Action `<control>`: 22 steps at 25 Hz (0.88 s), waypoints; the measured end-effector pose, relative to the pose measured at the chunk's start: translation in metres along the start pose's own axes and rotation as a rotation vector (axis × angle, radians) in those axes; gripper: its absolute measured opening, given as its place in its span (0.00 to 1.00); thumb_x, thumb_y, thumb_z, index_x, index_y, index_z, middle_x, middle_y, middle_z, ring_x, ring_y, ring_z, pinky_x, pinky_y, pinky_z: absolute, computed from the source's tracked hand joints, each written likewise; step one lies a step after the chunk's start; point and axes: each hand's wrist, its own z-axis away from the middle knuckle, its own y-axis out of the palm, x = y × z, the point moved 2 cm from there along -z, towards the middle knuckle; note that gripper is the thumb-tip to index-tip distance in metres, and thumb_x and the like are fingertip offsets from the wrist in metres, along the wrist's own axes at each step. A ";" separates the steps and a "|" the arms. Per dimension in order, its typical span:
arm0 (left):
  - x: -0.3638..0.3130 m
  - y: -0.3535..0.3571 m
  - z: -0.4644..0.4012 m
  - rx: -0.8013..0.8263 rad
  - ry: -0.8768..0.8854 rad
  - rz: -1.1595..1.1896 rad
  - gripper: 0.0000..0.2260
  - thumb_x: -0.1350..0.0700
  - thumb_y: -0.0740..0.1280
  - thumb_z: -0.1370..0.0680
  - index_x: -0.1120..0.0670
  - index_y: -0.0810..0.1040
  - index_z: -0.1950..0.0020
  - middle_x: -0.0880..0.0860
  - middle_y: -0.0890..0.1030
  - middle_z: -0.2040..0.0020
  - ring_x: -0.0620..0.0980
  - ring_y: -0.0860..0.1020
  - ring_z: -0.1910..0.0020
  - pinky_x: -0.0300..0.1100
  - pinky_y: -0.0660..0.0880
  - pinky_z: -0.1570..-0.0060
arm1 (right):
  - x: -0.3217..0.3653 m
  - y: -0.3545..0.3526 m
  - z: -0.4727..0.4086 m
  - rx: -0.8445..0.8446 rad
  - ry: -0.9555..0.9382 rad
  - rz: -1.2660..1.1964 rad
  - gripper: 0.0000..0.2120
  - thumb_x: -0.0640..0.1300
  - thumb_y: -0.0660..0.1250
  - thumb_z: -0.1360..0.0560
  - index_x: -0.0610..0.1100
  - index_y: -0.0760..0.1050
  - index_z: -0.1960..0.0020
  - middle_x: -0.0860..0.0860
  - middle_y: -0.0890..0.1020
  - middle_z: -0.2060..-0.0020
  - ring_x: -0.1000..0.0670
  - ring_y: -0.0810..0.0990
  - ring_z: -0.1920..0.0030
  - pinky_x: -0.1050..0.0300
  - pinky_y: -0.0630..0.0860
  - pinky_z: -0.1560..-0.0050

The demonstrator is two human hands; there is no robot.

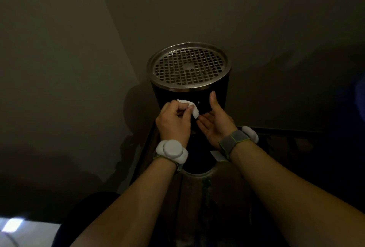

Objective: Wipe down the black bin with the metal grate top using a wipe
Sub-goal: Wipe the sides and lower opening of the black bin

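Both hands are up in front of the bin. Left hand (173,121) is curled closed, pinching a crumpled white wipe (192,108) between thumb and fingers, right against the dark front. Right hand (215,123) sits just beside it, open, palm turned inward, thumb pointing up, fingertips near the wipe's lower end and gripping nothing. White round trackers ride both wrists. Just beyond the hands stands the black bin (219,96), upright in a dim corner, and on top its round metal grate (188,66) with a shiny steel rim, walls behind.
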 end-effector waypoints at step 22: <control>-0.015 -0.014 -0.009 -0.126 -0.015 0.024 0.04 0.57 0.74 0.27 0.54 0.82 0.61 0.51 0.82 0.60 0.38 0.78 0.62 0.25 0.71 0.59 | 0.000 -0.001 0.000 0.016 0.000 0.064 0.28 0.65 0.70 0.30 0.45 0.76 0.41 0.45 0.83 0.48 0.50 0.83 0.50 0.56 0.76 0.48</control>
